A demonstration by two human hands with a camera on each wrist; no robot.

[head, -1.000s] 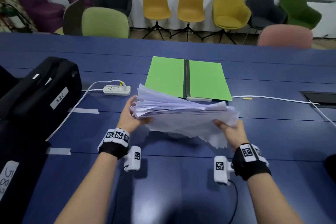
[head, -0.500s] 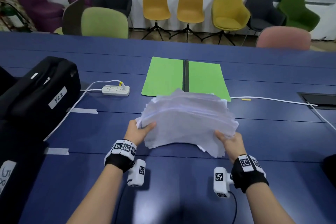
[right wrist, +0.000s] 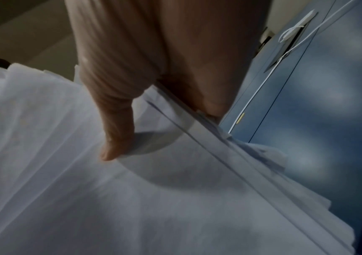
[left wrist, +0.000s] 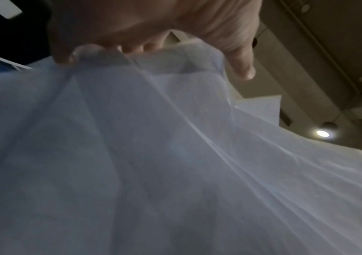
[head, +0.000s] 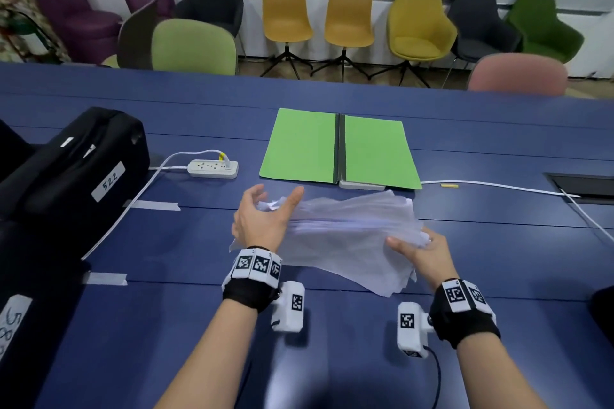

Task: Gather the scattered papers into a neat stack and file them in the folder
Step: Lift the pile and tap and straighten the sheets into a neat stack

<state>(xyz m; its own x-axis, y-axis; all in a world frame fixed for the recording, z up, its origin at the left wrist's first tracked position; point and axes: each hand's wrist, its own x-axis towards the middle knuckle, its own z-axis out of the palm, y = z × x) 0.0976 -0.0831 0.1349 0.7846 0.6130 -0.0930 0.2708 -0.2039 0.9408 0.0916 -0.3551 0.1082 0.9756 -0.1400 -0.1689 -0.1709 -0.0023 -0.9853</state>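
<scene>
A thick, uneven stack of white papers sits low over the blue table, just in front of the open green folder. My right hand grips the stack's near right corner, thumb on top and fingers underneath. My left hand is spread at the stack's left edge. In the left wrist view its fingers touch the sheets' far edge while the thumb hangs free. The sheets are fanned and out of line.
A white power strip and its cable lie left of the folder. Black cases fill the table's left side. Another white cable runs right to a floor-box hatch. Tape strips mark the table, and chairs line the far side.
The stack has come down from a raised hold toward the table and nearer to me. My left hand has let go and opened at its left edge; the right hand keeps its grip.
</scene>
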